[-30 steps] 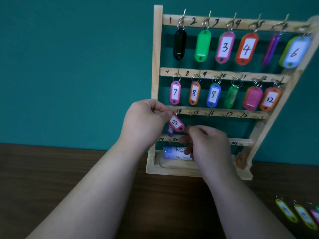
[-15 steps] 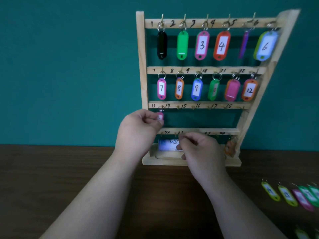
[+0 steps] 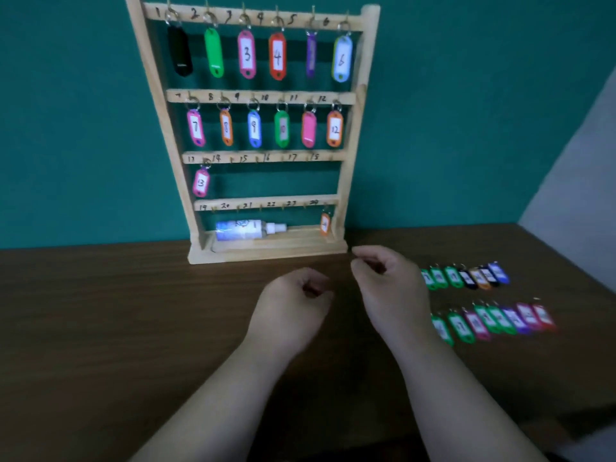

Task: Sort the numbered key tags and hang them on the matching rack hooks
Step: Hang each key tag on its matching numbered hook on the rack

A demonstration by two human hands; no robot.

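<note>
The wooden key rack [image 3: 266, 253] stands on the brown table against the teal wall. Its top two rows are full of coloured tags. A pink tag marked 13 [image 3: 201, 182] hangs alone on the first hook of the third row. An orange tag [image 3: 325, 224] hangs at the right end of the bottom row. My left hand [image 3: 293, 305] and my right hand [image 3: 386, 288] hover over the table in front of the rack, fingers loosely curled, holding nothing. Several loose tags lie in two rows to the right, a far row [image 3: 466, 277] and a near row [image 3: 493, 320].
A white bottle [image 3: 243, 230] lies on its side in the rack's base tray. The table's right edge [image 3: 566, 261] runs diagonally beside the loose tags, with a pale floor beyond it.
My left hand has let go of the pink 13 tag, which now hangs on its hook. Both hands have drawn back from the rack, down and to the right.
</note>
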